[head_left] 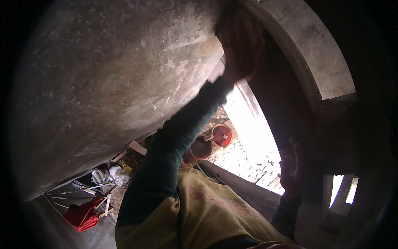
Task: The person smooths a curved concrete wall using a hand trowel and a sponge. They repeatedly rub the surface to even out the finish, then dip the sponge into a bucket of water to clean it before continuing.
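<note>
My left arm, in a dark green sleeve, reaches up across the view. My left hand (242, 54) is at the top, beside the edge of a grey plastered wall (124, 74). Shadow and motion smear its fingers, and whether it holds anything is hidden. Lower on the right, my right hand (291, 170) is raised with its fingers apart and nothing visible in it. It is next to a dark surface (286, 103); whether they touch I cannot tell.
Far below stand a red bucket (222, 135) and a brown bucket (202, 147) on rubble-strewn ground. At lower left a red cloth (84, 215) hangs by thin bars, near a white plastic bag (119, 175). A pale curved concrete piece (319, 50) is at upper right.
</note>
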Demonstrator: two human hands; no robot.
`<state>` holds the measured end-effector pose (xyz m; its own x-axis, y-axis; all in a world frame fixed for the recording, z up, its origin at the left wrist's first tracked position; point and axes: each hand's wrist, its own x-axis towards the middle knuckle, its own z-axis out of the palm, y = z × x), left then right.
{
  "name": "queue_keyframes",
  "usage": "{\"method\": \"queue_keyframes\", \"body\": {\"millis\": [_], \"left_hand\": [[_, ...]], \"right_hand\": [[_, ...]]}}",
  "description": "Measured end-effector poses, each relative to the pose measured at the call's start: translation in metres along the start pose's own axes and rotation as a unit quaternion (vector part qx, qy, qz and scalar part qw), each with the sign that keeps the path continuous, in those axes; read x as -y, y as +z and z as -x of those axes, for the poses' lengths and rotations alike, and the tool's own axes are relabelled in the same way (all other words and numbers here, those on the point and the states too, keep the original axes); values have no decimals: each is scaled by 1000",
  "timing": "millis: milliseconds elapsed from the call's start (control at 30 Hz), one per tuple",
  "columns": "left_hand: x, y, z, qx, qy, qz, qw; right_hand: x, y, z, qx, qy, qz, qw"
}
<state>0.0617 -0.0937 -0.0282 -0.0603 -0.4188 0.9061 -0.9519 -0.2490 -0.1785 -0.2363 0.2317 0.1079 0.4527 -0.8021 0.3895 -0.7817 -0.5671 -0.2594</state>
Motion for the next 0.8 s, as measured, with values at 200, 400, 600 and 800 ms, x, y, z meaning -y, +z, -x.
{"method": "queue_keyframes", "body": {"millis": [200,400,600,800], "left_hand": [[2,-57,-18,-78,-138,258,953],[7,-58,-15,40,-103,363,925],[-3,-71,-13,32,-137,301,943],[8,-107,-26,13,-172,456,873]], "right_hand": [[-1,0,-8,24,48,-52,997],[1,4,-15,-11,10,-57,998],[7,8,-11,-29,8,-60,998],[13,8,-4,-43,46,-36,997]]}}
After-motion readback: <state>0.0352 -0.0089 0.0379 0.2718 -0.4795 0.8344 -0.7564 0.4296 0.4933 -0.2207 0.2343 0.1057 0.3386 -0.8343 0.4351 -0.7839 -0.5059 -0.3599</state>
